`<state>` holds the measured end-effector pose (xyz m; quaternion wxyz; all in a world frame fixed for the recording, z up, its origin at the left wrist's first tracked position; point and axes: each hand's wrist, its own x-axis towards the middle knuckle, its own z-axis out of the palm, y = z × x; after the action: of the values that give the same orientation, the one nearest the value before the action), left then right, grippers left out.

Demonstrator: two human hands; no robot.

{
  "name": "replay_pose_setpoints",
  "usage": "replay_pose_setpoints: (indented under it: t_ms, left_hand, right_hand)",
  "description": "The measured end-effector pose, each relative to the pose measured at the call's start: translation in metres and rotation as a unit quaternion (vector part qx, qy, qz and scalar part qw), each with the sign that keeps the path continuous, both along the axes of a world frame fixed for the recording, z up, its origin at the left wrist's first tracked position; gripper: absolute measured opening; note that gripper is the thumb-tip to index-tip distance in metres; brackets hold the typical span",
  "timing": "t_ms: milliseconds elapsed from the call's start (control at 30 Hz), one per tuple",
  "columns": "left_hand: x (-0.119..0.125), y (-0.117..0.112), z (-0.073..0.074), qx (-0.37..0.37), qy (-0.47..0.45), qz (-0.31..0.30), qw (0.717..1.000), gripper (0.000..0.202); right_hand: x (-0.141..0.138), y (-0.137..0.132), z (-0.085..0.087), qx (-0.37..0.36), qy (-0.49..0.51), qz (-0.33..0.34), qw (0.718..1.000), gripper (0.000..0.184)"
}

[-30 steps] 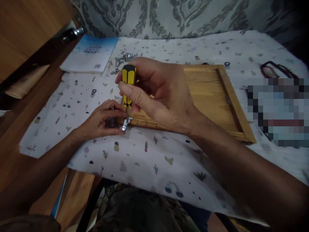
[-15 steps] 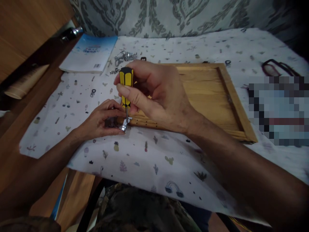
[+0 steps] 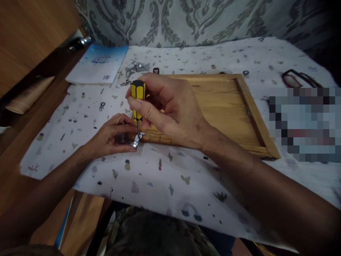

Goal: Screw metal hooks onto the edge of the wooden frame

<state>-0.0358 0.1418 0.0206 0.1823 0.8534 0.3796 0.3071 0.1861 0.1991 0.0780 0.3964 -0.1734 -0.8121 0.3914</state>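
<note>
My right hand (image 3: 170,110) grips a screwdriver (image 3: 138,95) with a yellow and black handle, held upright with its shaft pointing down. The tip meets a small silver metal hinge (image 3: 136,140) at the near left corner of a framed wooden panel (image 3: 218,103). Fingers and thumb of my left hand (image 3: 114,135) close around the hinge from the left, steadying it against the panel's edge. Small dark holes run along that edge to the right of the hinge. Any screw under the tip is too small to make out.
Behind the panel lie more silver hinges (image 3: 138,67) and a small pile of screws (image 3: 126,82). A blue and white book (image 3: 98,65) rests at the back left, near a tube (image 3: 30,96). Glasses (image 3: 302,78) and a blurred-out item are at the right on the patterned cloth (image 3: 160,192).
The whole view has shifted slightly, so things sit a little lower. Both hands keep their hold, and the screwdriver stays on the hinge.
</note>
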Motion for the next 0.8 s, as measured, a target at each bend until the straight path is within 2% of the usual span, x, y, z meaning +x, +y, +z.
replay_pose_setpoints:
  t_ms: [333, 633, 700, 800]
  left_hand:
    - [-0.002, 0.000, -0.001, 0.001, -0.011, -0.008, 1.000, 0.046]
    - [-0.002, -0.002, -0.003, -0.013, 0.019, 0.023, 0.999, 0.042]
    - [-0.002, -0.002, -0.002, -0.011, 0.020, 0.022, 1.000, 0.040]
    - [0.000, -0.001, 0.001, 0.006, 0.016, 0.018, 1.000, 0.038]
  right_hand:
    - [-0.001, -0.001, 0.000, 0.036, -0.006, 0.010, 0.999, 0.017]
    - [-0.001, -0.006, 0.005, 0.060, -0.009, -0.001, 0.998, 0.023]
    - [0.001, -0.005, 0.007, 0.039, 0.001, 0.022, 0.999, 0.021]
    - [0.004, -0.001, 0.010, -0.010, 0.021, 0.102, 0.994, 0.008]
